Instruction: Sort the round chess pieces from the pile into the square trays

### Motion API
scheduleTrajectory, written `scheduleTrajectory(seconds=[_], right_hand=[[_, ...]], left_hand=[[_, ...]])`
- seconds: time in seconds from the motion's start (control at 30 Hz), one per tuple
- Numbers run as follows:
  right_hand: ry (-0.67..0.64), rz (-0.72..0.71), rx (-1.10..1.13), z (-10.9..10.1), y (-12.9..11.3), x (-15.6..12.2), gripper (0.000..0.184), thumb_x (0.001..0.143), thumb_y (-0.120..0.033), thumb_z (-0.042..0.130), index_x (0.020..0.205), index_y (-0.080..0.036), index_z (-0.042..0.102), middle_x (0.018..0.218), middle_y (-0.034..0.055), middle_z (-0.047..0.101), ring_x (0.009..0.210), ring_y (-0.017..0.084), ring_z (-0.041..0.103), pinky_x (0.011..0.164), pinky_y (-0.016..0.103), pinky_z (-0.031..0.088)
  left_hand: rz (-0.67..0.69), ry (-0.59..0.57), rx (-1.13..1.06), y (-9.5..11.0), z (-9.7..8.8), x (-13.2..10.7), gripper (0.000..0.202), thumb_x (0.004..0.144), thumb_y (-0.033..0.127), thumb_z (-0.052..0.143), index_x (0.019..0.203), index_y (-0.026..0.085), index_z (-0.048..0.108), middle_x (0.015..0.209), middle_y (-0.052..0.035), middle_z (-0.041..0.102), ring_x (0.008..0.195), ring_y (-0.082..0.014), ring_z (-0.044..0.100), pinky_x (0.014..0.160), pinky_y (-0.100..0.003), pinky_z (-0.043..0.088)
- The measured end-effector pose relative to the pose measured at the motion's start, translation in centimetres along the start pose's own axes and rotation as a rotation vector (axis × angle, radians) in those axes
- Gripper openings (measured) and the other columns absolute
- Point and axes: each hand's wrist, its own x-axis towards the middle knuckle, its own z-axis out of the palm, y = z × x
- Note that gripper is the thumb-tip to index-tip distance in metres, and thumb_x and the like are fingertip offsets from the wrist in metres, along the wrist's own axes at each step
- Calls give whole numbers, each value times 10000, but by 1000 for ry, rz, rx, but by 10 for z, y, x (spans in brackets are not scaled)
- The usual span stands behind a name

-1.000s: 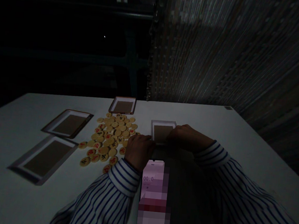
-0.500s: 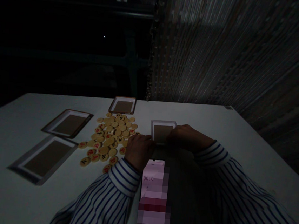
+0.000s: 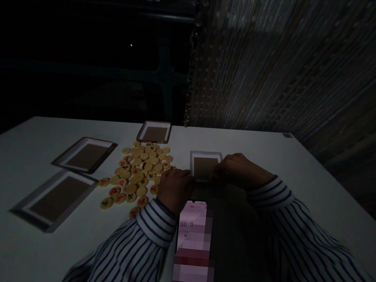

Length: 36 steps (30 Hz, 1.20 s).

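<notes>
A shallow white box [image 3: 205,154] with a brown-grey bottom lies on the table in front of me. My left hand [image 3: 176,188] is closed at its near left corner, and the fingertips are partly hidden in shadow. Over the near right corner, my right hand [image 3: 237,169] has bent fingers pressed together; what they pinch, if anything, is too dark to make out. Left of my left hand spreads a loose heap of round wooden Chinese chess pieces [image 3: 137,178], some bearing red or black characters.
Three more shallow boxes stand on the white table [image 3: 16,160]: a brown-edged box [image 3: 113,150] and a pale-rimmed box [image 3: 42,226] at left, another brown-edged box [image 3: 140,130] behind the pieces. A lit phone [image 3: 183,238] lies between my forearms. A string curtain [image 3: 248,67] hangs behind.
My right hand has shifted slightly right and up at the box's corner, uncovering a little more of its right side. My left hand and the box have stayed in place.
</notes>
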Motion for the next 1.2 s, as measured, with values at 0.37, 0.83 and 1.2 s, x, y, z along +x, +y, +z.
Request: scheduleTrajectory(seconds=[0.37, 0.83, 1.2], right_hand=[[-25, 6, 31, -1, -2, -1, 248, 822, -360, 488, 781, -230, 695, 766, 39, 685, 767, 159, 595, 741, 320, 350], [33, 183, -33, 2, 7, -3, 282, 806, -233, 415, 948, -214, 657, 943, 67, 677, 806, 188, 611, 655, 281, 394], [-13, 211, -29, 7, 8, -4, 283, 799, -245, 408, 924, -202, 659, 887, 93, 677, 776, 203, 617, 620, 292, 400]], left_hand=[[16, -8, 6, -1, 1, 1, 192, 823, 297, 500, 914, 282, 668, 1070, 6, 643, 974, -208, 560, 865, -384, 388], [17, 2, 19, -1, 1, 0, 190, 823, 308, 498, 896, 278, 671, 1063, 3, 646, 976, -210, 562, 866, -383, 388], [10, 0, 4, -1, 1, 0, 192, 827, 308, 493, 899, 284, 669, 1068, 3, 644, 976, -205, 559, 865, -386, 384]])
